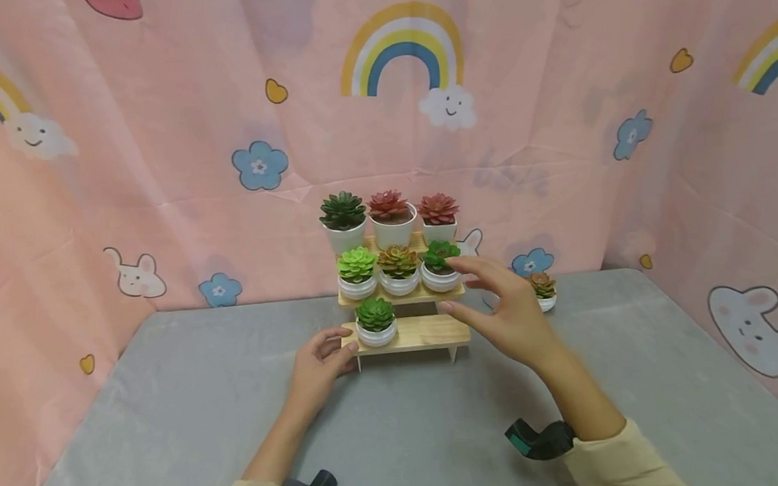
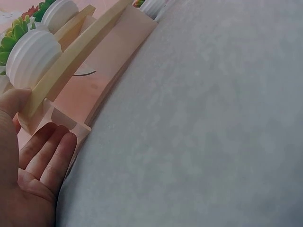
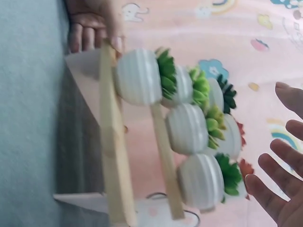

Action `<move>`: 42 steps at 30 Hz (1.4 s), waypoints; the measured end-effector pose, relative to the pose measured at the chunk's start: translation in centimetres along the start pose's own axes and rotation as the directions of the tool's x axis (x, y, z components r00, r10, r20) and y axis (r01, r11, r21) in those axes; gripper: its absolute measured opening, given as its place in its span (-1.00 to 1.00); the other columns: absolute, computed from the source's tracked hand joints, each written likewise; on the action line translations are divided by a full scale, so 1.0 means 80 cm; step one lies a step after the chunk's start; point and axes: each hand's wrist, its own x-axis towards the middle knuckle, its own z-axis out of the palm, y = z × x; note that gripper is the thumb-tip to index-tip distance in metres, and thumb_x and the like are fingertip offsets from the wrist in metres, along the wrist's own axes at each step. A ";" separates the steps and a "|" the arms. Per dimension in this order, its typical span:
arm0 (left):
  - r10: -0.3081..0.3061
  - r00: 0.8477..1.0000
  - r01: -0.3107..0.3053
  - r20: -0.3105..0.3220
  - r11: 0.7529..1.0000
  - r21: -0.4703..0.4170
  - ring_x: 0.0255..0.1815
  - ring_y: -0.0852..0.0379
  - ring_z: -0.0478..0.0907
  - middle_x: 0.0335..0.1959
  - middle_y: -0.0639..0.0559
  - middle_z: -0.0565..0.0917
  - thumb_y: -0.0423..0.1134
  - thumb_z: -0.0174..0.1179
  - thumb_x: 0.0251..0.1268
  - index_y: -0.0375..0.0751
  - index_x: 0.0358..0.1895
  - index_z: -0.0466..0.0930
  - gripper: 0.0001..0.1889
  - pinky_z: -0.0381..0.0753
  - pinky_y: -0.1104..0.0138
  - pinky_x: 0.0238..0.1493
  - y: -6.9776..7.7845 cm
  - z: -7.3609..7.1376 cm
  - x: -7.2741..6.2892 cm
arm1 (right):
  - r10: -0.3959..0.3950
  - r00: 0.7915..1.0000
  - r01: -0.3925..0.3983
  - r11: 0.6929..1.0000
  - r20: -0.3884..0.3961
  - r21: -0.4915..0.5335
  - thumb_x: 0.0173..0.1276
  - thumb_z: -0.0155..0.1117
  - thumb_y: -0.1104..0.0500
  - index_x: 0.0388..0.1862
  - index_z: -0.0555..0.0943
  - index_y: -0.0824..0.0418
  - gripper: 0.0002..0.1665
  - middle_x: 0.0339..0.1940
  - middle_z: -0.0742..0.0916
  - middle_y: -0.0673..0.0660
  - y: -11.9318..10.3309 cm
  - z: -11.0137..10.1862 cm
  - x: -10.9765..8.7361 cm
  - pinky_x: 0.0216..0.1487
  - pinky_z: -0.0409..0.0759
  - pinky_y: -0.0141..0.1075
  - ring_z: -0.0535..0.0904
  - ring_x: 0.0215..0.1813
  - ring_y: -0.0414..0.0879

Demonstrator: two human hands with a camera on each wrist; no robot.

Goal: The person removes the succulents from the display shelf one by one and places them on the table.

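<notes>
A three-tier wooden plant stand (image 1: 434, 332) holds several potted succulents. At the left end of its lowest board, my left hand (image 1: 316, 363) grips the edge; the left wrist view has the thumb on the board (image 2: 71, 61) and the fingers against the pale side support. Beside that hand, a green succulent in a white ribbed pot (image 1: 376, 322) sits on the lowest tier. My right hand (image 1: 507, 310) hovers at the stand's right side, thumb and fingers spread, holding nothing. Nearest to it is the dark green succulent (image 1: 441, 258) on the middle tier, apart from the fingers in the right wrist view.
A small brownish succulent (image 1: 542, 287) stands on the grey tabletop (image 1: 205, 403), behind my right hand. The middle tier also carries light green (image 1: 357, 266) and yellow-brown (image 1: 398, 263) succulents. Dark green (image 1: 342, 213) and reddish ones (image 1: 390, 212) line the top. A pink curtain (image 1: 188, 136) hangs behind.
</notes>
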 end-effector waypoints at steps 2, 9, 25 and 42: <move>-0.002 1.000 0.002 0.001 1.000 0.000 -0.09 0.08 0.77 0.00 -0.35 0.74 -0.30 0.34 0.33 -0.32 0.12 0.59 -0.66 0.82 0.29 -0.15 0.000 0.001 0.000 | 0.005 1.000 -0.007 0.999 0.028 0.040 0.18 0.56 0.25 0.30 0.58 0.16 -0.32 0.29 0.67 0.08 -0.003 0.010 -0.002 0.16 0.73 -0.05 0.62 0.24 -0.03; 0.002 1.000 -0.002 0.001 1.000 -0.005 -0.11 0.09 0.77 0.00 -0.35 0.74 -0.32 0.33 0.33 -0.33 0.12 0.59 -0.66 0.82 0.28 -0.15 0.001 0.002 -0.001 | 0.012 0.993 -0.020 0.997 0.117 0.070 0.19 0.57 0.15 0.29 0.59 0.16 -0.34 0.30 0.67 0.09 -0.010 0.046 -0.007 0.23 0.69 0.01 0.58 0.33 -0.01; 0.017 1.000 -0.017 0.016 1.000 -0.018 -0.11 0.13 0.77 0.01 -0.38 0.73 -0.32 0.31 0.35 -0.36 0.14 0.57 -0.65 0.82 0.26 -0.14 0.000 0.000 0.000 | 0.029 0.973 -0.051 0.994 0.228 0.095 0.17 0.59 0.09 0.32 0.57 0.16 -0.27 0.39 0.58 0.17 -0.008 0.102 -0.009 0.23 0.70 -0.01 0.53 0.39 0.05; 0.018 1.000 -0.018 0.018 1.000 -0.012 -0.07 -0.01 0.77 0.01 -0.36 0.73 -0.29 0.32 0.35 -0.33 0.14 0.57 -0.65 0.82 0.28 -0.15 0.001 0.000 -0.002 | 0.112 0.949 -0.134 0.990 0.294 0.053 0.25 0.53 0.01 0.51 0.39 -0.10 -0.13 0.56 0.37 0.17 -0.004 0.130 -0.021 0.37 0.53 0.19 0.42 0.48 0.19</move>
